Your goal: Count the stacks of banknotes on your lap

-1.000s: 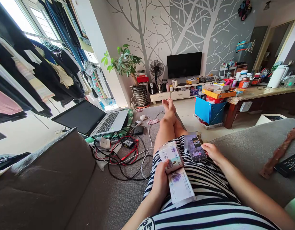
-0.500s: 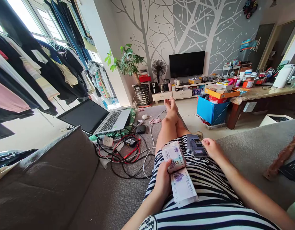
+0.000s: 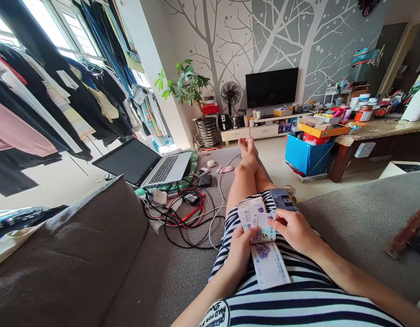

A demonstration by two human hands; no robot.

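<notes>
In my lap, my left hand (image 3: 240, 249) is closed around a stack of banknotes (image 3: 251, 214), its thumb pressed on the face of the top note. A purple-printed 5 shows on that note. My right hand (image 3: 296, 230) pinches the right edge of a banknote at the stack between thumb and finger. Below the stack, more banknotes (image 3: 270, 268) stick out over the striped cloth. A smartphone (image 3: 282, 200) lies on my thigh just beyond the right hand, which hides part of it.
An open laptop (image 3: 165, 170) stands on the sofa (image 3: 182, 272) at the left, beside tangled cables (image 3: 192, 218). A blue box (image 3: 307, 156) is on the floor near a cluttered table (image 3: 373, 129). A television (image 3: 272, 88) stands by the far wall.
My right hand has moved left from beside the phone to the stack and taken hold of a banknote's edge. The left hand keeps its grip. The view has shifted slightly.
</notes>
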